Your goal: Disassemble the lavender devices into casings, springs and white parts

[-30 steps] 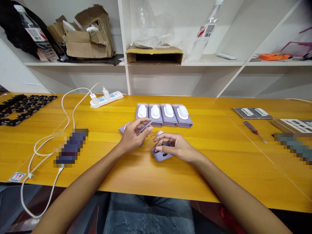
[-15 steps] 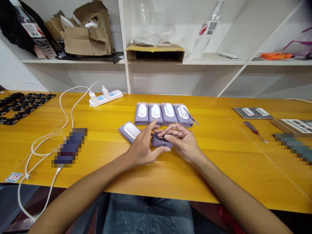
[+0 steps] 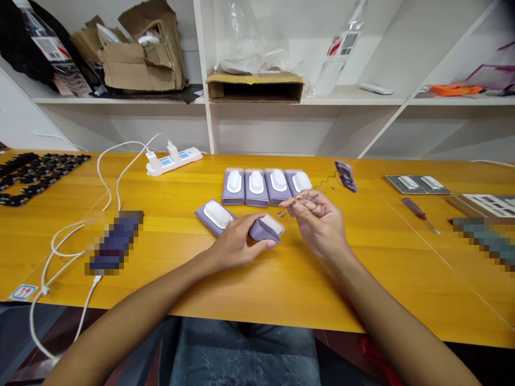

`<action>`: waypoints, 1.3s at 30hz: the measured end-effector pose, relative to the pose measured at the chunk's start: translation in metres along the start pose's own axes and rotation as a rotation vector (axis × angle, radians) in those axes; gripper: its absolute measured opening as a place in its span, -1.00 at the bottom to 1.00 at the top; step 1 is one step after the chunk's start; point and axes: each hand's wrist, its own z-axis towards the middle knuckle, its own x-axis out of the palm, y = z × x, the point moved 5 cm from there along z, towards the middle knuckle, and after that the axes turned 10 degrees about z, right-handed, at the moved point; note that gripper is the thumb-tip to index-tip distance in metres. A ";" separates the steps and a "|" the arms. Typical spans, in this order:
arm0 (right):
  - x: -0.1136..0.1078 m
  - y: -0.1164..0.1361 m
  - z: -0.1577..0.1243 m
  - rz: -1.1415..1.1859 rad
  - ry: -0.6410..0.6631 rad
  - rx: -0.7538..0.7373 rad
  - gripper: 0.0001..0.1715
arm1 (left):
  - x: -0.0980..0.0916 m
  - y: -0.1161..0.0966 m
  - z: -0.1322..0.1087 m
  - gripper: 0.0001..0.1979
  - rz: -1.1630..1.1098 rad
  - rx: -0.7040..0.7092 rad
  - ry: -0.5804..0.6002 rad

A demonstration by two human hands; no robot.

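Note:
My left hand (image 3: 235, 245) lies on the yellow table (image 3: 281, 279) with its fingers wrapped round a small purple device (image 3: 266, 227) that is tipped on its side, white face to the right. My right hand (image 3: 319, 220) hovers just right of it, fingers pinched on a thin wire spring (image 3: 290, 204). Beyond its fingertips lies a small purple cover (image 3: 346, 175) with a coiled spring (image 3: 328, 185) attached. Another purple device with a white button (image 3: 215, 215) lies left of my left hand. A row of several such devices (image 3: 265, 186) stands behind both hands.
A white power strip (image 3: 174, 160) with cables sits back left, and black parts (image 3: 36, 169) lie at the far left. A red-handled screwdriver (image 3: 418, 213) and grey trays (image 3: 416, 185) are on the right. Shelves with cardboard boxes (image 3: 254, 87) stand behind the table.
The purple cover with its spring has left my left hand and now lies to the right. My left hand took over the device; my right hand let go of it and lifted away with a spring.

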 end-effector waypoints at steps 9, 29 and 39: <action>-0.005 -0.003 0.004 0.012 -0.024 0.015 -0.49 | 0.009 -0.012 -0.004 -0.62 0.030 0.167 0.242; 0.011 -0.013 -0.006 -0.107 0.262 0.170 -0.49 | -0.024 -0.006 0.003 -0.56 -0.019 0.236 -0.445; 0.018 -0.015 -0.012 -0.368 0.296 0.066 -0.68 | -0.028 -0.006 0.004 -0.47 0.196 0.317 -0.397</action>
